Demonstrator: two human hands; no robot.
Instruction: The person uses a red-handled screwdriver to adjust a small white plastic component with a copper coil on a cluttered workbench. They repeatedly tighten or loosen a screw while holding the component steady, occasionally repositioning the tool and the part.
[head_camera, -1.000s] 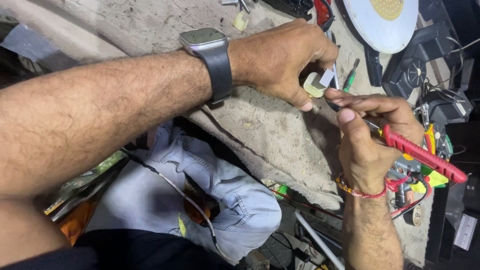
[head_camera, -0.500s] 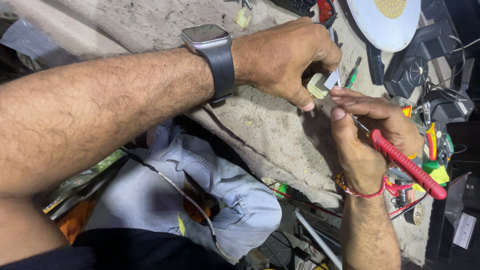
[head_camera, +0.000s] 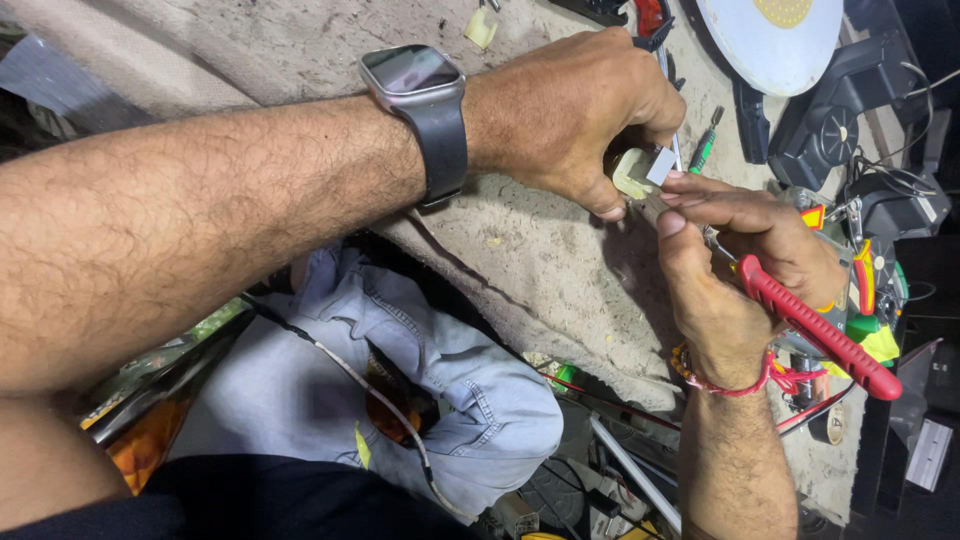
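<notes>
Left hand clamped around a small cream plastic part, I work over a rough, dusty bench top, the fingers curled shut and the thumb pressing the piece from below. My right hand closes on a red-handled tool, its tip meeting the cream part just under my left knuckles, so the two hands touch at that spot. A dark smartwatch rides the left wrist, a red thread band the right. Nothing here serves as a container that I can make out; loose items lie straight on the bench. Its near edge runs diagonally below my hands, with crumpled denim cloth and a thin cable beneath it. To the right, room is tight: a white round disc, a black fixture and a small green screwdriver crowd close. My left forearm stretches across the view; my right rises from below, wrist bent inward.
</notes>
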